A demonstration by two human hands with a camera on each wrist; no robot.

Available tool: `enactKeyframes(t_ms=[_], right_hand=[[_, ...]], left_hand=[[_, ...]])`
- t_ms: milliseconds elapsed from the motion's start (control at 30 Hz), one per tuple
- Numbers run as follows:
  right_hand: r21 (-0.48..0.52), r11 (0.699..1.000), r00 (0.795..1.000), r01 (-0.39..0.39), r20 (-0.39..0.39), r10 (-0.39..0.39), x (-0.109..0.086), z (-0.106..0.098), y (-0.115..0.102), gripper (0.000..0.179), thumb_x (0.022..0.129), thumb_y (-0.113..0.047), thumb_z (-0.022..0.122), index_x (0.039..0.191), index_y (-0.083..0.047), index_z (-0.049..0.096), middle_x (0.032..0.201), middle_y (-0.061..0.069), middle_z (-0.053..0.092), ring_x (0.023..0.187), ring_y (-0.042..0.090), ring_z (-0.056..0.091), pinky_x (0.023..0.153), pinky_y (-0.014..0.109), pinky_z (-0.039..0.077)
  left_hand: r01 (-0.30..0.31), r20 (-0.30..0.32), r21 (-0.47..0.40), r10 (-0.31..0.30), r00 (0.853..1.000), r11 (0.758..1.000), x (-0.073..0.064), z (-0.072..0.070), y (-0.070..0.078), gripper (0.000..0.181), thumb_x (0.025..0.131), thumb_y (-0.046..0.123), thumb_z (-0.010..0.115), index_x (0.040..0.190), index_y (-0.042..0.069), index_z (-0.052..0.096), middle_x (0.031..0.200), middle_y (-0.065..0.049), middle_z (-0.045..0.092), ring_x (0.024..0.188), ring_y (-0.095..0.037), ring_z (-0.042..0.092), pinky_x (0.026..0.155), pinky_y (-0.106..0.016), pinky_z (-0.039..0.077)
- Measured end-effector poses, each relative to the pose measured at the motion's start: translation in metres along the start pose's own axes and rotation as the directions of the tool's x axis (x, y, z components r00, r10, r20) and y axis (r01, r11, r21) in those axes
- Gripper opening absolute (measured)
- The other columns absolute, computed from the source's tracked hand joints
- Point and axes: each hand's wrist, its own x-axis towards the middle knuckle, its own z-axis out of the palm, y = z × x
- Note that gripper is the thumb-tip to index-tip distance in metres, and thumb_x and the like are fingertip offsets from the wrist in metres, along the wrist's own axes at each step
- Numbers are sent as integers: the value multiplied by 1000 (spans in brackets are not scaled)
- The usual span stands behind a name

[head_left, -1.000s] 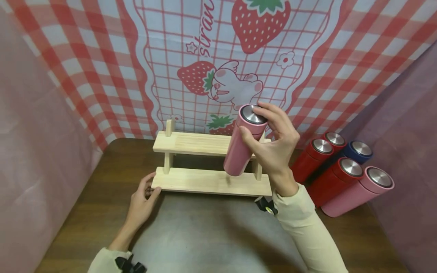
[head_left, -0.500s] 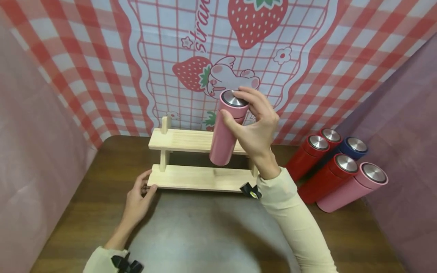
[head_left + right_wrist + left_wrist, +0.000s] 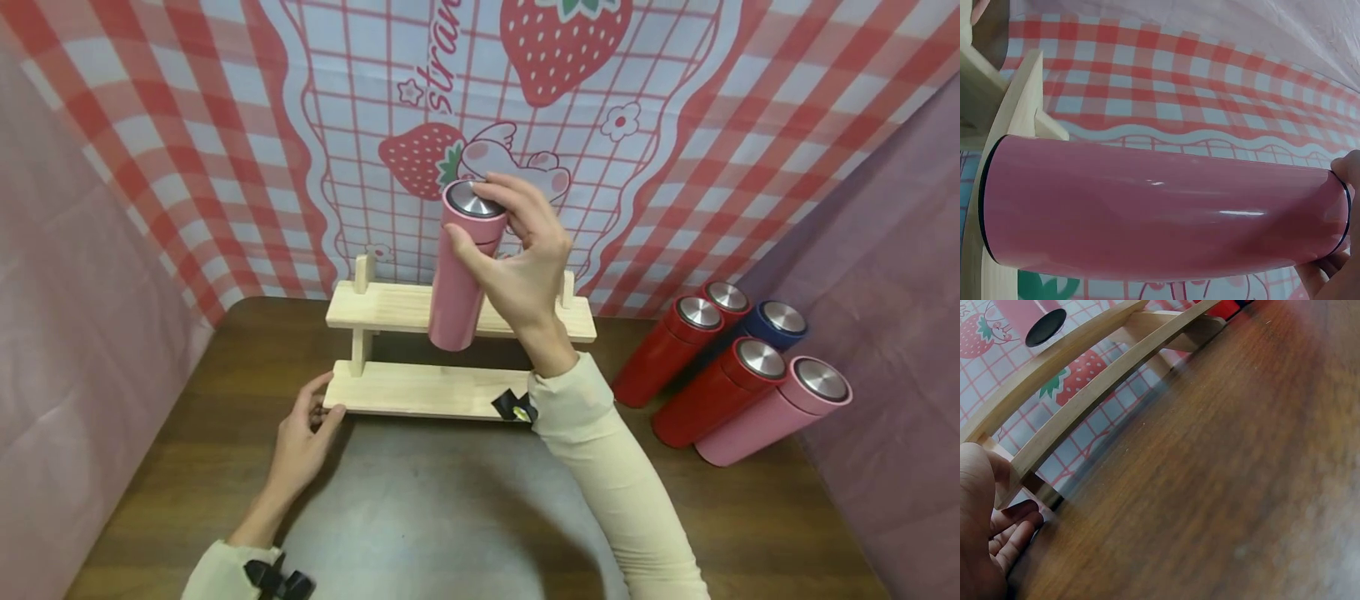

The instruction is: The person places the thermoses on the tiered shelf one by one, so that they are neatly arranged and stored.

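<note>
My right hand (image 3: 521, 254) grips a pink thermos (image 3: 459, 283) near its steel-topped lid, thumb on one side and fingers over the other. The thermos is held up in front of the wooden two-tier shelf (image 3: 420, 392), its base overlapping the upper tier in the head view. In the right wrist view the pink body (image 3: 1160, 209) lies lengthwise, its dark-rimmed base beside the shelf board (image 3: 1019, 109). My left hand (image 3: 303, 433) holds the left end of the lower tier, thumb on the front edge. Seen from the left wrist, its fingers (image 3: 1013, 531) curl beneath the board's end.
At the right of the wooden table (image 3: 172, 433) several thermoses stand close together: a front red one (image 3: 720, 392), two more red and blue behind, and a pink one (image 3: 772, 417). A strawberry-print checked cloth (image 3: 247, 150) hangs right behind the shelf, with pink curtains at both sides.
My right hand has carried the pink thermos leftward and upward, from the shelf's right part toward its middle. The left hand keeps its hold on the shelf's end.
</note>
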Motion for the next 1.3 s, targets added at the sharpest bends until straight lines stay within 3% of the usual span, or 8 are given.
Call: enactKeyframes(t_ms=[267, 433, 667, 900, 1033, 1267, 1300], right_hand=[[-80, 996, 998, 36, 56, -31, -1, 19, 6, 43, 84, -11, 95, 120, 7, 79, 129, 28, 74, 118, 38, 74, 100, 36, 62], [-67, 997, 998, 44, 55, -41, 1, 27, 12, 43, 85, -10, 94, 121, 8, 78, 131, 30, 72, 121, 39, 72, 101, 36, 62], [-14, 999, 998, 37, 42, -36, 0, 38, 22, 43, 85, -6, 94, 121, 10, 77, 131, 33, 71, 121, 40, 72, 100, 37, 63], [-55, 997, 998, 50, 47, -47, 1, 48, 31, 42, 86, -10, 94, 122, 6, 79, 132, 29, 72, 125, 39, 70, 104, 34, 59], [-51, 998, 996, 48, 78, -44, 4, 55, 35, 43, 87, -11, 94, 123, 5, 79, 132, 27, 73, 126, 36, 69, 104, 31, 58], [-42, 998, 996, 48, 74, -45, 6, 64, 41, 44, 87, -11, 95, 124, 5, 79, 132, 27, 73, 125, 36, 70, 102, 28, 59], [-36, 998, 996, 50, 71, -47, 6, 65, 41, 44, 87, -10, 95, 124, 5, 78, 133, 28, 72, 124, 36, 70, 103, 28, 59]], left_hand=[[-43, -19, -40, 43, 999, 998, -2, -4, 20, 53, 109, 23, 74, 158, 10, 57, 108, -19, 77, 91, -11, 68, 80, -16, 50], [-25, -3, -16, 25, 1000, 1000, -2, -4, 30, 54, 110, 27, 73, 158, 11, 56, 109, -21, 77, 93, -11, 68, 81, -17, 51], [22, -6, -16, -23, 1000, 1000, -5, -6, 52, 53, 107, 6, 73, 157, 2, 55, 111, -24, 77, 93, -15, 68, 82, -13, 48], [-25, -33, -46, 23, 999, 999, -4, -6, 47, 52, 108, 18, 75, 155, 4, 57, 107, -21, 77, 89, -10, 67, 80, -14, 48], [-67, -47, -81, 63, 997, 994, -3, -6, 33, 52, 108, 24, 76, 154, 7, 59, 103, -17, 77, 87, -9, 67, 78, -15, 48], [-45, -24, -50, 43, 999, 998, -4, -6, 36, 54, 110, 23, 73, 157, 5, 56, 108, -22, 76, 92, -10, 66, 81, -15, 49], [-45, -19, -47, 45, 999, 998, -3, -5, 29, 54, 110, 24, 74, 158, 8, 56, 108, -20, 77, 92, -8, 66, 80, -16, 49]])
